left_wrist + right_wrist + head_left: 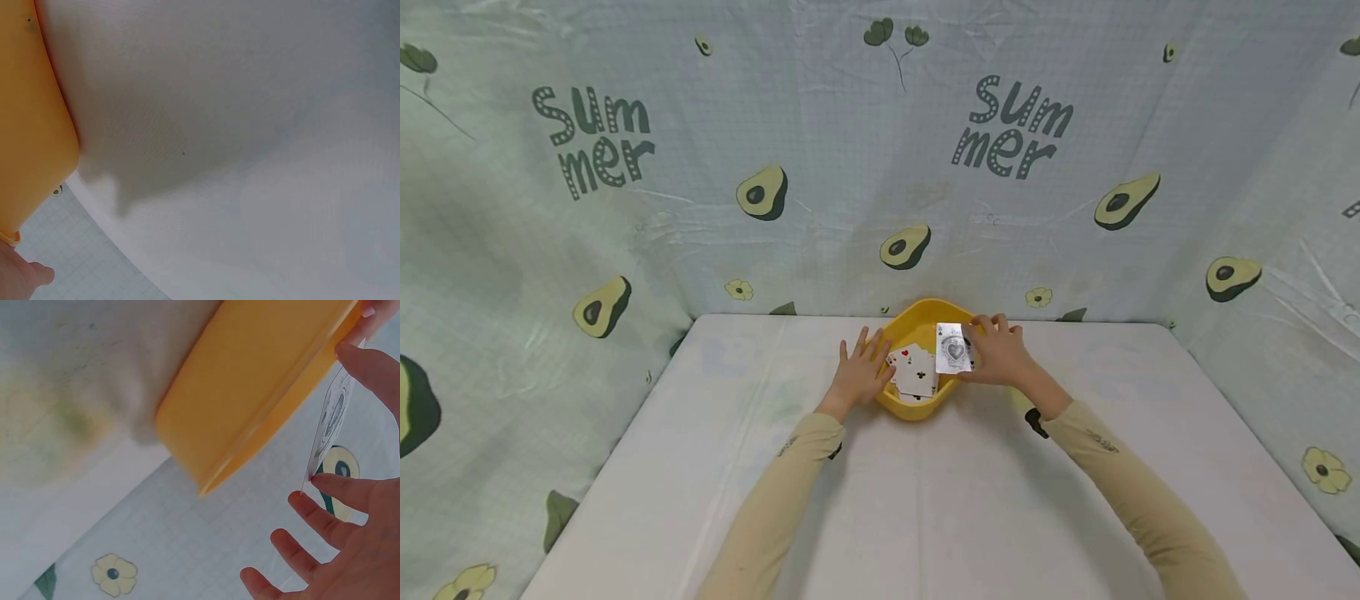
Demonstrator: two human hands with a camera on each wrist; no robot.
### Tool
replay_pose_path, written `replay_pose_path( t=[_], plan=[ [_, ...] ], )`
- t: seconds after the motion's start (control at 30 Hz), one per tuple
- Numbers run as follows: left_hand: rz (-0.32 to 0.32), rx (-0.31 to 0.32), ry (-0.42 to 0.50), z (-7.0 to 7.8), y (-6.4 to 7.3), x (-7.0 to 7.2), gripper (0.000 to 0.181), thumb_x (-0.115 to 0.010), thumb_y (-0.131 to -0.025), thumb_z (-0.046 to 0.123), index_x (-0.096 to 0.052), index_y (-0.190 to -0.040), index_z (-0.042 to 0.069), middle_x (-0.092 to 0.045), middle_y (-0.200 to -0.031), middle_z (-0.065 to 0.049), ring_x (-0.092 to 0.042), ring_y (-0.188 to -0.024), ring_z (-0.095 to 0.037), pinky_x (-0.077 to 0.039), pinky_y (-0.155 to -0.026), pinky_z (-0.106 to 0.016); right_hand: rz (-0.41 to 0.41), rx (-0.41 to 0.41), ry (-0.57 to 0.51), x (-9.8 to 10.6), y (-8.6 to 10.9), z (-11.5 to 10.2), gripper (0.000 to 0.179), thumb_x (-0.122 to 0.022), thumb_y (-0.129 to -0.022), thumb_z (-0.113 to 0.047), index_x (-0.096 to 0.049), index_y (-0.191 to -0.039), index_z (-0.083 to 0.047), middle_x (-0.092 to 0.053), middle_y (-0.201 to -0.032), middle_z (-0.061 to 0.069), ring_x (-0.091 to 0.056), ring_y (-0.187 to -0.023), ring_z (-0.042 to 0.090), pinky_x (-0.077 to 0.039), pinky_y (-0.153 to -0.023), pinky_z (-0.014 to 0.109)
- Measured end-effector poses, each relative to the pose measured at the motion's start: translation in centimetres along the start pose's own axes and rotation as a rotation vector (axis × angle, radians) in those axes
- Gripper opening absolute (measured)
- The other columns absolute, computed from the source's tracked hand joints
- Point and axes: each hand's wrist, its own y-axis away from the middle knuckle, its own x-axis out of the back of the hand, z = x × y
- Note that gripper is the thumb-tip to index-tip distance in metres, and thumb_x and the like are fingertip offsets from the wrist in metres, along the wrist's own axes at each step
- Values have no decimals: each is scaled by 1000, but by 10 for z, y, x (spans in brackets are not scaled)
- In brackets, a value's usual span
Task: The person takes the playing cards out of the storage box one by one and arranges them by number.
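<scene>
A yellow plastic basin (917, 412) stands near the table's back edge with several playing cards (914, 372) lying loosely overlapped in it. Above its right side my right hand (1000, 354) pinches a playing card (953, 348) with a large ornate black emblem, thumb on one edge and fingertip on the opposite one. In the right wrist view that card (331, 415) is seen nearly edge-on, the other fingers spread. My left hand (859, 375) rests at the basin's left rim, fingers extended and apart, thumb near the cards. The left wrist view shows mostly the basin's outer wall (31, 125).
The white-covered table (917, 517) extends around the basin. Behind it and at both sides hangs a pale cloth (820, 100) printed with avocados, flowers and lettering; its back part rises just beyond the basin.
</scene>
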Motion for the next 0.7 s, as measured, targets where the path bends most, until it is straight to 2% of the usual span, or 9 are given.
replay_pose_path(
  t=[0.3,0.7],
  plan=[
    [-3,0,14,0,-2,-1,56,-29,-95,40,-17,-144,16,-7,-152,-3,4,-140,-27,-4,-107,-59,47,49,58,-2,11,20,83,-66,-67,-53,-40,-131,-7,-41,-129,16,-33,-113,39,-33,-82,59],
    [5,-6,0,0,-2,0,56,-31,-95,39,-19,-144,15,-8,-152,-4,1,-140,-28,-7,-106,-60,28,45,94,-2,24,47,81,-64,-69,-53,-40,-132,-7,-41,-129,14,-33,-112,39,-34,-81,59]
  ],
)
